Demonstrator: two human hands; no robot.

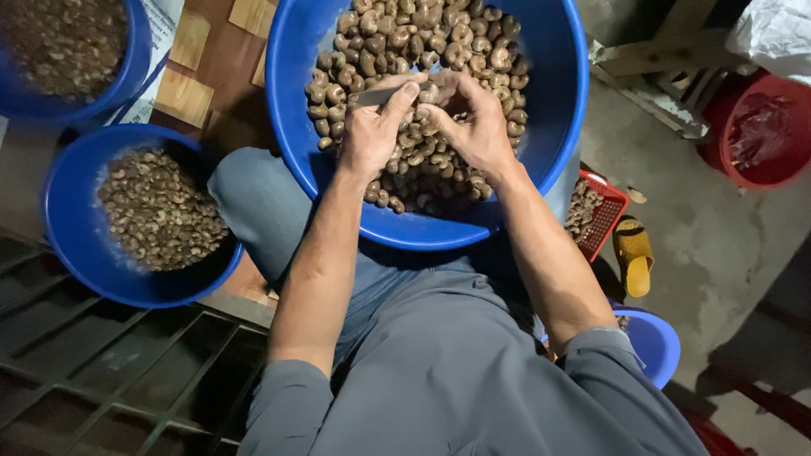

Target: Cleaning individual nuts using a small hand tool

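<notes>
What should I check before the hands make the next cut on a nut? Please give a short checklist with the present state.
1. Blade gripped in left hand: ok.
2. Nut held by right hand: cannot tell, the fingers hide it.
3. Both hands over the big basin: ok.
4. Basin steady on the lap: ok, it rests on the knees.
5. Nuts left to work on: ok, the basin holds many.
6. Side basin close to the left hand: ok, beside the knee.
</notes>
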